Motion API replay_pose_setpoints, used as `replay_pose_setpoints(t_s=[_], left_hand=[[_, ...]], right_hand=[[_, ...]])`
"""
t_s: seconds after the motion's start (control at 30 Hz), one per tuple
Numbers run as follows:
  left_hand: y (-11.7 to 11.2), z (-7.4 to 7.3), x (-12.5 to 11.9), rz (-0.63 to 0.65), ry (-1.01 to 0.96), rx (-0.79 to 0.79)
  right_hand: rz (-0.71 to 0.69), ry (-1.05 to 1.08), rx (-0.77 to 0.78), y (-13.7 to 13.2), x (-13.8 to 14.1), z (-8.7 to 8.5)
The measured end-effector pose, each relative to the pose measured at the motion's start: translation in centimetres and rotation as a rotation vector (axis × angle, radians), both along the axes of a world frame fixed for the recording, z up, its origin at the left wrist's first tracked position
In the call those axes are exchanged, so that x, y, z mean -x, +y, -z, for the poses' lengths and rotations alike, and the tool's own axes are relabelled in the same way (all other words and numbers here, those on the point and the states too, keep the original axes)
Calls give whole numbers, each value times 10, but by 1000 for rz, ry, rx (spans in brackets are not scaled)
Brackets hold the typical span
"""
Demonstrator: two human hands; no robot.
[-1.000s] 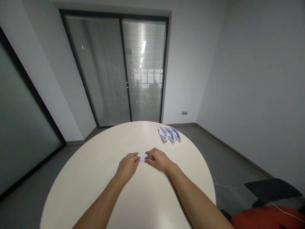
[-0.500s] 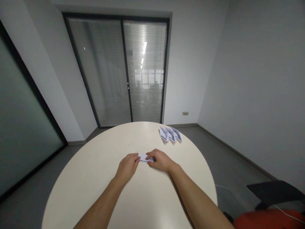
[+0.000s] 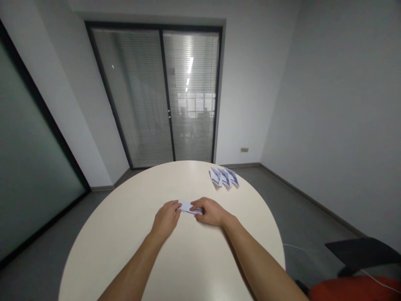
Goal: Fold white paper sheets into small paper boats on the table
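Between my two hands lies a narrow strip of folded white paper (image 3: pixel 186 206), low over the middle of the table. My left hand (image 3: pixel 166 216) pinches its left end between thumb and fingers. At the other end, my right hand (image 3: pixel 210 210) grips the paper, its fingertips covering that part. Farther back on the right, three folded paper pieces (image 3: pixel 223 177) overlap in a row near the table's edge. Their white and bluish faces show open folds.
A round cream table (image 3: pixel 125 234) carries everything. Beyond it stands a glass partition with blinds (image 3: pixel 140 104). To the lower right is a chair with a red seat (image 3: pixel 347 288) and a black armrest (image 3: pixel 365 253). Plain walls close in on the right.
My left hand has slid slightly left along the paper, and more of the strip shows between my hands. My right hand keeps its grip. The three folded pieces have not moved.
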State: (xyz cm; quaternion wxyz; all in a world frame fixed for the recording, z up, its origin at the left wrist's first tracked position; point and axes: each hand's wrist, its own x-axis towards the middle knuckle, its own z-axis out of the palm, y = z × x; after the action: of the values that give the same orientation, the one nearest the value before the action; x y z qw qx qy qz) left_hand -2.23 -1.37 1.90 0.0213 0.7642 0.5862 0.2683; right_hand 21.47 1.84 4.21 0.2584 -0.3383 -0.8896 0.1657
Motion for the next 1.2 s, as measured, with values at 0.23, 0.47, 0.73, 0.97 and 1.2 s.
replay_pose_setpoints(t_s=[0.23,0.47,0.73,0.97,1.2], left_hand=[[5,3,2,68,52,-12],[6,4,1,45,67,-3],[7,9,3,-35,59,-3],[12,19,4,-95,55,-37],[11,18,4,-74,80,-15]], right_hand=[[-14,-9,-15,1,1,3],[25,-1,-8,5,2,10],[21,-10,24,4,1,7],[167,-30,3,3,4,3],[294,-10,-3,1,2,-3]])
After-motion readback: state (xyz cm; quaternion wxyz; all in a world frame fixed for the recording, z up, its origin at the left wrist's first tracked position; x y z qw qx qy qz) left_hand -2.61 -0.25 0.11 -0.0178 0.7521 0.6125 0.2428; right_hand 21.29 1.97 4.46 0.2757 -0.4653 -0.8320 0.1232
